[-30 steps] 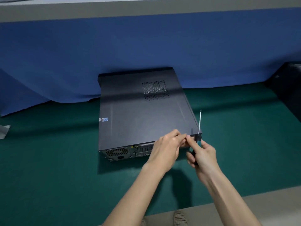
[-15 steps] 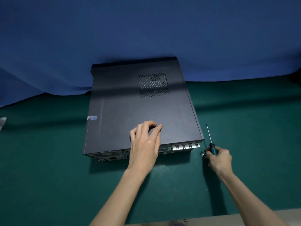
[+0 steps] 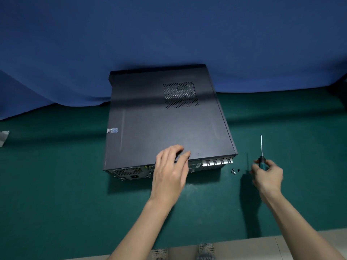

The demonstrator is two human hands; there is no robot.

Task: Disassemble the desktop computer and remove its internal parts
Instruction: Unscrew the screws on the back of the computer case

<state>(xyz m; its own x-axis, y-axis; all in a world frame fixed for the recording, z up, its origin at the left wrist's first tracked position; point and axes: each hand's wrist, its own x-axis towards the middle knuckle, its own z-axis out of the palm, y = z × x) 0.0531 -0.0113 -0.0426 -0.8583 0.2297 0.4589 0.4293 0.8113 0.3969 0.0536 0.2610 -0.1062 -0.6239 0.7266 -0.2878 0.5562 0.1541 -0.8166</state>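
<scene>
A black desktop computer case (image 3: 161,124) lies flat on the green table mat (image 3: 56,184), its rear panel facing me and its side panel with a vent grille on top. My left hand (image 3: 171,169) rests over the near edge of that panel, fingers bent down onto it. To the right of the case, my right hand (image 3: 267,174) grips a screwdriver (image 3: 261,152) by its teal handle, the shaft pointing away from me. A few small loose screws (image 3: 234,171) lie on the mat between the case's near right corner and my right hand.
A blue cloth backdrop (image 3: 169,34) hangs behind the case. A grey scrap (image 3: 3,136) lies at the mat's far left edge. The table's pale front edge (image 3: 244,246) runs along the bottom, with my shoes below it.
Both hands left the case's near right corner. The left hand moved onto the top panel's near edge; the right hand carried the screwdriver out to the right, where loose screws now lie.
</scene>
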